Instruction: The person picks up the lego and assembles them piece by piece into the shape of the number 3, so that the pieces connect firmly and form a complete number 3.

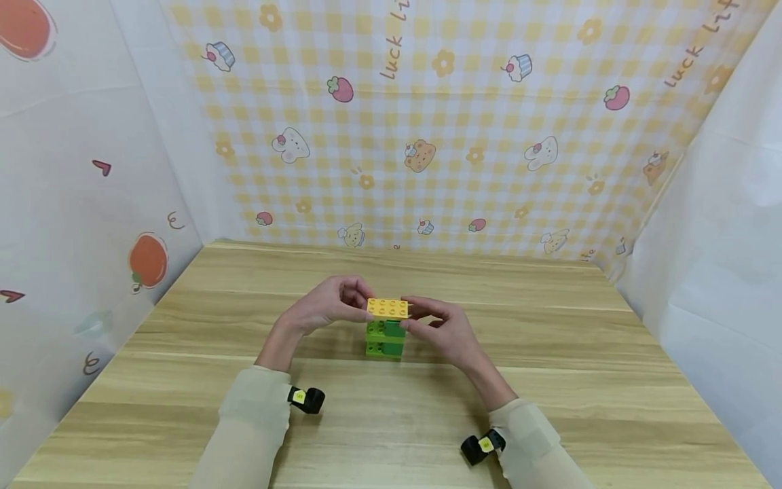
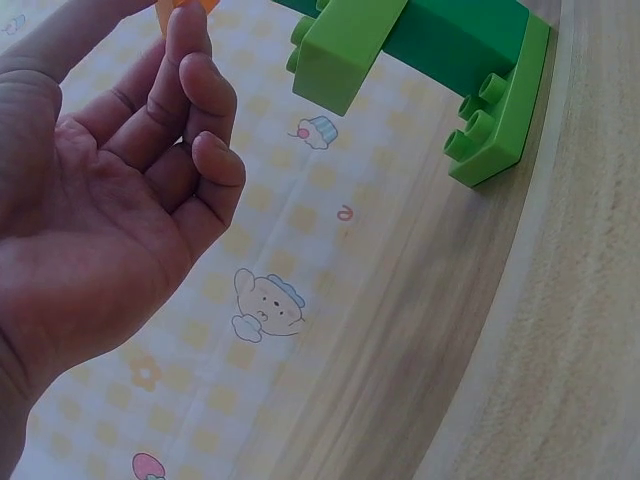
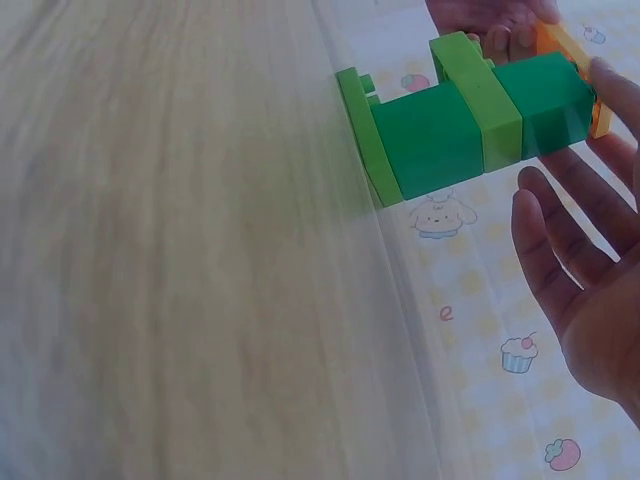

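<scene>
A yellow brick (image 1: 387, 308) with studs on top lies level over a stack of green bricks. My left hand (image 1: 332, 300) pinches its left end between thumb and fingers. At the opposite end, the thumb and fingers of my right hand (image 1: 442, 329) hold it too. Under it, the right wrist view shows an upper dark green block (image 3: 545, 105), a light green plate (image 3: 480, 100), a lower dark green block (image 3: 428, 140) and a light green base plate (image 3: 368, 140) on the table. The yellow brick is right at the upper block's top. Bare studs show on the plates' left side.
The wooden table (image 1: 391, 428) spreads around the stack. A yellow checked cloth (image 1: 440, 109) hangs behind it, with white cloth on the left (image 1: 79, 170) and right (image 1: 715, 224). Black wrist cameras sit on both sleeves.
</scene>
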Motion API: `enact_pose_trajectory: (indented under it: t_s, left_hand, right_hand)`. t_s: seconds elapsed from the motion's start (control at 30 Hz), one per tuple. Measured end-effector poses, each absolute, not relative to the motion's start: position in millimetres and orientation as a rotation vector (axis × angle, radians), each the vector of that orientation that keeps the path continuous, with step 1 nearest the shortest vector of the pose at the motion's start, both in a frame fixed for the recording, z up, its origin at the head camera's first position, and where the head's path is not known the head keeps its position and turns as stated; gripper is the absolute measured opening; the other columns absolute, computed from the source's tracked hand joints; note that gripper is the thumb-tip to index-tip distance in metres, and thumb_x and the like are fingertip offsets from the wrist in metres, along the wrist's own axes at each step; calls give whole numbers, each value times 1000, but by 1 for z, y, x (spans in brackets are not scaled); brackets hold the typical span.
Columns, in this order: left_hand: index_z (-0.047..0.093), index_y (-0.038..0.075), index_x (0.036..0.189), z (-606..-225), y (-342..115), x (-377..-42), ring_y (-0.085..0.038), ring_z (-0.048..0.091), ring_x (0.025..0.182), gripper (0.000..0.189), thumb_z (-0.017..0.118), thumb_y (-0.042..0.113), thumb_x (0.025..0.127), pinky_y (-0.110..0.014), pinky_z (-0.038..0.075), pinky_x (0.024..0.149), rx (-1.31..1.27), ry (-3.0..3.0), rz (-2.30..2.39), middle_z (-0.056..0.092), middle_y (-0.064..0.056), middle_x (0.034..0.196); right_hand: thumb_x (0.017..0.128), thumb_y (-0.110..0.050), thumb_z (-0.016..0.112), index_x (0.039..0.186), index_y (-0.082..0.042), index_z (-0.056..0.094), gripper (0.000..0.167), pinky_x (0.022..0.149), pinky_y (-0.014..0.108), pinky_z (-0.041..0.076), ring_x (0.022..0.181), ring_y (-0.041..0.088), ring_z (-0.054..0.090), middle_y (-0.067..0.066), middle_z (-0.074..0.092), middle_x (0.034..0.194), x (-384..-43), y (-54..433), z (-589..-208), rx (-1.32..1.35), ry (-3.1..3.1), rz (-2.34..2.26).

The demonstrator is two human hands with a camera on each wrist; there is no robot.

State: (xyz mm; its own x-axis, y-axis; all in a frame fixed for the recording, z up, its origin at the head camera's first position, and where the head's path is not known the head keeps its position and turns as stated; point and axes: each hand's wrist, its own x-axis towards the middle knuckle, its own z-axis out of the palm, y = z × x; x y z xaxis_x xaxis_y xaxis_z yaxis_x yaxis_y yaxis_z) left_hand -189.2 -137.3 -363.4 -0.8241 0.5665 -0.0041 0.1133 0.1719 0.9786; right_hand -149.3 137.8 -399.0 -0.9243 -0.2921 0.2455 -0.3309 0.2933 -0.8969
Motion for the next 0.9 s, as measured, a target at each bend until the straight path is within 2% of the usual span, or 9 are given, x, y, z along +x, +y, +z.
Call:
enact_pose_trajectory:
  t_s: [0.17,0.47,0.77,0.9]
  left_hand:
    - [65,3,110,-362,-137,-188,-14,61,83,29,81,0,87,-25,54,75,654,2079,1684,67,-1,88]
    - [64,2,112,-361,-138,-188,-13,61,82,29,80,1,88,-25,54,75,691,2050,1675,67,-1,89]
    - [65,-1,122,-365,-139,-190,-23,63,94,39,83,5,88,-28,56,83,736,2131,1555,68,-8,104]
    - [66,0,124,-366,-139,-191,-23,62,96,41,84,7,88,-28,55,83,747,2164,1521,67,-9,107]
  right_hand:
    - [100,-24,74,135,-16,73,37,75,27,54,107,22,71,9,78,122,-148,138,-398,598,-2479,1767]
    - [99,-26,75,131,-19,76,32,76,27,54,108,21,70,6,78,121,-148,138,-397,593,-2484,1762]
    - [99,-25,75,130,-18,76,32,74,27,55,105,20,71,7,78,119,-147,137,-397,604,-2482,1746]
    - [99,-25,75,130,-17,76,32,74,26,55,104,19,71,8,79,119,-147,137,-396,606,-2483,1740]
